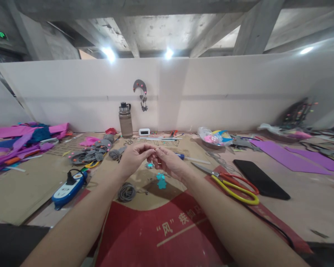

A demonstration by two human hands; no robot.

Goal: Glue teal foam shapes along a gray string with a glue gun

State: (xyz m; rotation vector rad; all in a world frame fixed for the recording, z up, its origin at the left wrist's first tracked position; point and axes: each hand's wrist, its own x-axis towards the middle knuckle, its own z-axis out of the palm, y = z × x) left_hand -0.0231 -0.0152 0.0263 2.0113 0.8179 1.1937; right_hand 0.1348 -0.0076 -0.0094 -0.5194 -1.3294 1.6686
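My left hand (135,158) and my right hand (169,162) meet above the cardboard, thumbs and fingertips pinched together. What they hold, if anything, is too small or hidden to make out. Below the hands lie turquoise star-like cut-outs (161,183), and a small grey and turquoise piece (149,165) sits just under the fingers. Nearer the left forearm is a coil of grey cord (126,192). A blue-handled tool (180,156) is partly covered by the right hand. Scissors (233,185) with red and yellow handles lie beside the right forearm.
A black phone (258,178) and purple sheets (289,157) lie to the right. On the left are a blue-white power strip (69,190), grey scraps (93,151) and piled coloured strips (25,139). A bottle (125,122) stands by the wall, near a hanging grey moon ornament (140,87).
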